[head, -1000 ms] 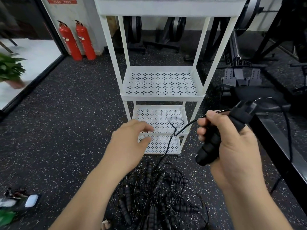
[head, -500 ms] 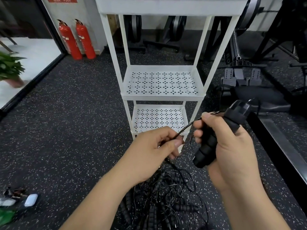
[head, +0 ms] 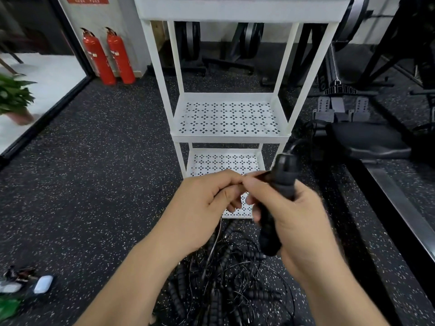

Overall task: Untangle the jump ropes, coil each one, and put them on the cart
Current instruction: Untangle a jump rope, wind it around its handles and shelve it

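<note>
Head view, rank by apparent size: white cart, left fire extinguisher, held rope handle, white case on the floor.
1. white cart
2. rope handle, enlarged by nearness to the camera
3. left fire extinguisher, farther off, so its true order with the handle is unsure
4. white case

Rope tangle (head: 235, 278) partly beyond bottom edge.

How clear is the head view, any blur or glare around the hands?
Head view: the right hand and the handle it grips are motion-smeared, and the left hand pinching the cord is slightly soft, without glare. The head view also bows the cart posts. The rope pile looks sharp.
</note>
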The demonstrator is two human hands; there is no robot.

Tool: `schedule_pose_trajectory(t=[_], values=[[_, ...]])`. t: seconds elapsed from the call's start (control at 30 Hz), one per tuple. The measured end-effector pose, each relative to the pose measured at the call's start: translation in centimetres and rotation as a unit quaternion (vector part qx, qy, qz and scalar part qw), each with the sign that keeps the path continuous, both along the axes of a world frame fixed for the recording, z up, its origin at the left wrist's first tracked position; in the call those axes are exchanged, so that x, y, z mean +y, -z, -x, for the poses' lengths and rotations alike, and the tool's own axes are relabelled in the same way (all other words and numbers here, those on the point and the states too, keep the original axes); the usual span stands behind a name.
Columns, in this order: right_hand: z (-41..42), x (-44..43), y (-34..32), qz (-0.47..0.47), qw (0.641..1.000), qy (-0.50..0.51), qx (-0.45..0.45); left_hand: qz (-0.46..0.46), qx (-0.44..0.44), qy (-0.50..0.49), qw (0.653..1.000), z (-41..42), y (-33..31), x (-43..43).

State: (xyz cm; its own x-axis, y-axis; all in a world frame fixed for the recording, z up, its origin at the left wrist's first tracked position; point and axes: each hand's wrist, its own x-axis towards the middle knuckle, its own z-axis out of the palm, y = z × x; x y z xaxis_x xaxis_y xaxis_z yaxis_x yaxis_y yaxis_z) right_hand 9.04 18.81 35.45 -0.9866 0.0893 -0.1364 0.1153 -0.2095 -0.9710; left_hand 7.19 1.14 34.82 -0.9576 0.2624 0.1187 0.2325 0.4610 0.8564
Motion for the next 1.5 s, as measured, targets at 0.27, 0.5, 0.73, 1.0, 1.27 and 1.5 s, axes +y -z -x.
schedule_pose_trajectory(t=[0.27, 0.5, 0.73, 1.0, 1.27, 1.5], values=[[-0.1, -0.3, 0.2, -0.055, 0.995, 0.059, 0.051, 0.053, -0.027, 0.038, 0.998, -0.2, 0.3, 0.0], [0.1, 1.4, -1.2, 0.004, 0.986, 0.145, 0.077, 0.107, -0.075, 0.037, 0.991, 0.4, 0.6, -1.2], [0.6, 2.3, -1.5, 0.098, 0.982, 0.152, 0.054, 0.017, -0.057, 0.033, 0.998, 0.3, 0.4, -1.4], [0.0, 0.0, 0.0, -0.022, 0.999, 0.02, 0.042, 0.047, -0.022, 0.051, 0.997, 0.1, 0.5, -0.5], [-0.2, 1.1, -1.3, -0.04, 0.99, 0.102, 0.089, 0.122, -0.057, 0.031, 0.99, 0.7, 1.0, -1.6], [-0.3, 2.1, -2.1, -0.075, 0.979, 0.147, 0.122, 0.17, -0.058, -0.001, 0.984, 1.3, 2.1, -2.9]])
